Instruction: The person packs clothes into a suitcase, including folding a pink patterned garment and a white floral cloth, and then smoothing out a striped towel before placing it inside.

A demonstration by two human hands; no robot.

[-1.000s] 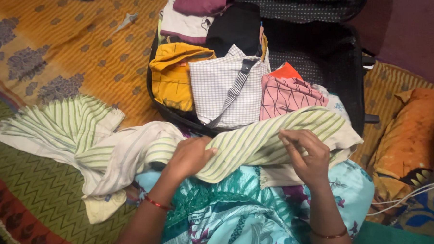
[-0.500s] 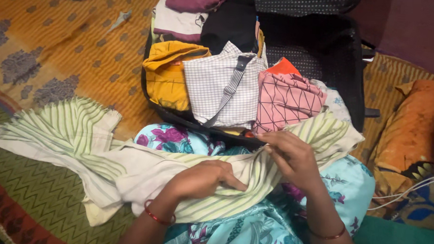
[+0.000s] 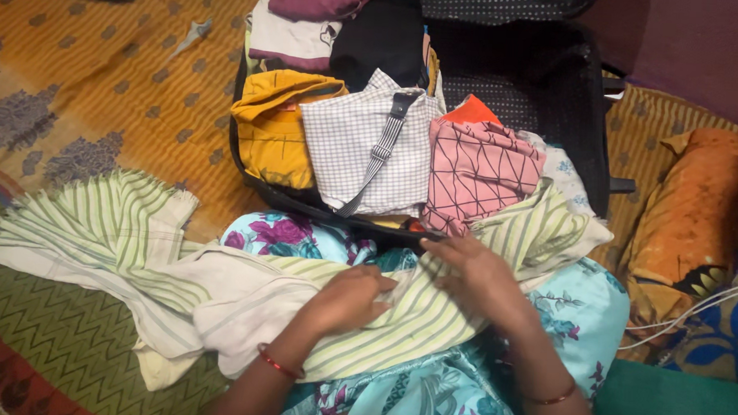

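Green-and-cream striped cloth [image 3: 431,316]; mustard garment [image 3: 274,122], grey checked shirt [image 3: 350,150], pink lattice-print fabric [image 3: 476,174].

Matt woven striped cloth [image 3: 365,314] (slightly creased)

1 suitcase [image 3: 585,100], 1 striped cloth [image 3: 139,232], 2 hands, approx. 7 folded garments.
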